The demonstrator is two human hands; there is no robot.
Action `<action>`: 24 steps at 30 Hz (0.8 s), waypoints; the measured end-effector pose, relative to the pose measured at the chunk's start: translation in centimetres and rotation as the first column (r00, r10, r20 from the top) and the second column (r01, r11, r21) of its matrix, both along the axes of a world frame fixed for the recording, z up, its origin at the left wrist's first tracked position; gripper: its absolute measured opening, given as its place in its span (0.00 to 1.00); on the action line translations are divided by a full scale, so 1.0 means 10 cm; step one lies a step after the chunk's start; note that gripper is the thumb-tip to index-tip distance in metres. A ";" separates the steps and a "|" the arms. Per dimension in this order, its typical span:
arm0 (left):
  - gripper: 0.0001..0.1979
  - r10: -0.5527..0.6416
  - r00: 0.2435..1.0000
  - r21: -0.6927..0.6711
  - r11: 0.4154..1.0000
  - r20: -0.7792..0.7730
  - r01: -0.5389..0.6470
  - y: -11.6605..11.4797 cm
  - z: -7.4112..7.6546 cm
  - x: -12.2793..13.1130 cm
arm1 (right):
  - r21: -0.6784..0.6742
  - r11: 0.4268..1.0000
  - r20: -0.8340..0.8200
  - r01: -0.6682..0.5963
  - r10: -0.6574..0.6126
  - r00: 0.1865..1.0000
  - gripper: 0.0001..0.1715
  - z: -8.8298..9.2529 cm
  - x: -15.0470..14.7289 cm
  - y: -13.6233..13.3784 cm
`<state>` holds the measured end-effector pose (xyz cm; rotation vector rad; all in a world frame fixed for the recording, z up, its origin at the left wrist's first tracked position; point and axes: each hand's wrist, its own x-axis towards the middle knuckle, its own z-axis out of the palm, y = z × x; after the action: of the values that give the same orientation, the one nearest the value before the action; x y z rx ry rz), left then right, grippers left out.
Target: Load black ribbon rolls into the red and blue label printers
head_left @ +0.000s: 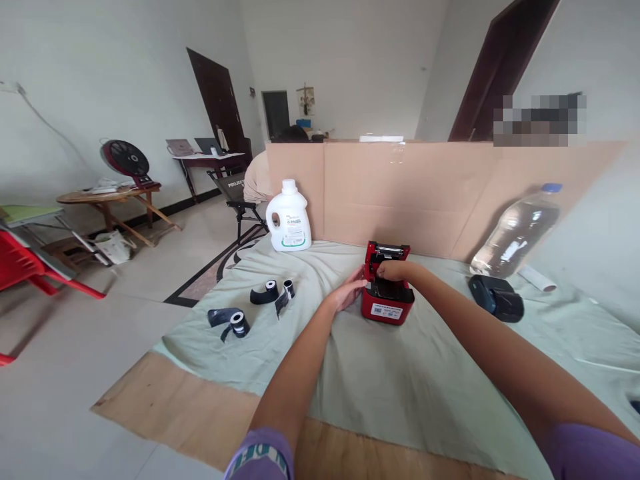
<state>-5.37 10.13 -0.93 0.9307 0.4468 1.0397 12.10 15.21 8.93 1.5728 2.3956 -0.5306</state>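
A: Where is the item under inspection?
B: The red, boxy plastic device with a black interior (385, 299) stands on the pale green cloth (370, 380), its lid (389, 253) raised.
A: State of grip?
B: Left hand (349, 292): fingers extended against the device's left side, not closed round it. Right hand (391, 269): reaching into the opening, fingers curled; whether they hold anything cannot be told.
A: Good practice?
B: In my judgement, brace the body with the left, work lightly with the right fingertips, and keep both clear of the hinge.
A: Legible markings?
B: The white front label (386, 311) carries a square code and print too small to read. The white plastic jug's (290, 225) print is likewise unreadable. Farther off, the dark folding chair (231, 191) shows "PROJECT"; anything further is unclear.
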 end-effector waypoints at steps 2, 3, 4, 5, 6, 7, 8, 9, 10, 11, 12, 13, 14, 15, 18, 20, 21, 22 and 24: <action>0.38 0.009 1.000 -0.005 1.000 0.008 -0.009 -0.01 0.01 0.00 | -0.017 1.000 0.024 0.011 -0.010 1.000 0.10 -0.02 -0.01 -0.02; 0.38 0.013 1.000 -0.008 1.000 0.013 -0.013 -0.02 0.02 0.00 | -0.023 1.000 0.039 0.016 -0.015 0.999 0.11 -0.03 -0.02 -0.03; 0.38 0.015 1.000 -0.010 1.000 0.018 -0.015 -0.02 0.03 0.01 | -0.024 0.999 0.053 0.022 -0.021 0.998 0.13 -0.03 -0.03 -0.03; 0.38 0.018 1.000 -0.011 1.000 0.024 -0.018 -0.02 0.03 0.01 | -0.017 0.999 0.067 0.027 -0.026 0.997 0.14 -0.03 -0.04 -0.04; 0.39 0.019 0.999 -0.011 1.000 0.032 -0.019 -0.02 0.03 0.01 | -0.007 1.000 0.076 0.029 -0.028 0.997 0.14 -0.03 -0.04 -0.04; 0.39 0.016 0.999 -0.009 1.000 0.040 -0.016 -0.02 0.02 0.01 | 0.005 1.000 0.082 0.028 -0.028 0.996 0.13 -0.02 -0.04 -0.06; 0.39 0.012 0.999 -0.007 1.000 0.049 -0.012 -0.02 0.02 0.00 | 0.019 1.000 0.089 0.024 -0.025 0.996 0.13 0.00 -0.03 -0.08; 0.39 0.009 0.998 -0.005 1.000 0.056 -0.009 -0.01 0.01 0.00 | 0.038 0.999 0.083 0.014 -0.017 0.996 0.13 0.03 -0.02 -0.11; 0.39 0.006 0.998 -0.006 1.000 0.061 -0.006 0.00 0.01 0.00 | 0.062 0.998 0.050 -0.002 -0.001 0.999 0.13 0.07 0.01 -0.15; 0.39 0.004 0.998 -0.009 1.000 0.062 -0.004 0.01 0.00 0.00 | 0.084 0.996 -0.016 -0.023 0.024 1.000 0.13 0.13 0.04 -0.21; 0.38 0.000 0.998 -0.011 1.000 0.063 0.001 0.03 -0.01 0.00 | 0.100 0.994 -0.121 -0.045 0.057 0.991 0.14 0.19 0.06 -0.27; 0.38 -0.005 0.998 -0.009 1.000 0.065 0.005 0.04 -0.02 0.00 | 0.108 0.992 -0.262 -0.063 0.090 0.961 0.15 0.26 0.07 -0.34; 0.38 -0.012 0.997 0.000 1.000 0.072 0.013 0.06 -0.03 0.00 | 0.109 0.991 -0.416 -0.074 0.113 0.902 0.17 0.33 0.05 -0.41; 0.37 -0.023 0.996 0.014 1.000 0.081 0.022 0.08 -0.04 0.00 | 0.107 0.992 -0.559 -0.074 0.121 0.821 0.19 0.39 0.00 -0.47; 0.36 -0.050 0.994 0.064 0.997 0.098 0.044 0.11 -0.07 0.02 | 0.179 0.984 -0.767 0.010 0.133 0.628 0.25 0.46 -0.39 -0.54; 0.34 -0.040 0.995 0.083 0.996 0.093 0.032 0.12 -0.09 0.03 | 0.286 0.955 -0.768 0.081 0.178 0.615 0.28 0.40 -0.83 -0.48; 0.34 -0.026 0.996 0.087 0.996 0.084 0.019 0.11 -0.09 0.03 | 0.320 0.943 -0.764 0.097 0.195 0.615 0.28 0.33 -1.08 -0.42; 0.33 -0.006 0.998 0.089 0.996 0.064 0.001 0.11 -0.09 0.03 | 0.334 0.937 -0.760 0.106 0.201 0.618 0.27 0.25 -1.33 -0.36; 0.33 0.041 0.999 0.089 0.995 -0.005 -0.040 0.09 -0.06 0.02 | 0.380 0.918 -0.737 0.113 0.227 0.637 0.26 0.05 -1.78 -0.21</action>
<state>-5.13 11.01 -1.53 1.0078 0.4290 1.1009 -5.70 13.07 9.41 1.6135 3.3803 -0.9061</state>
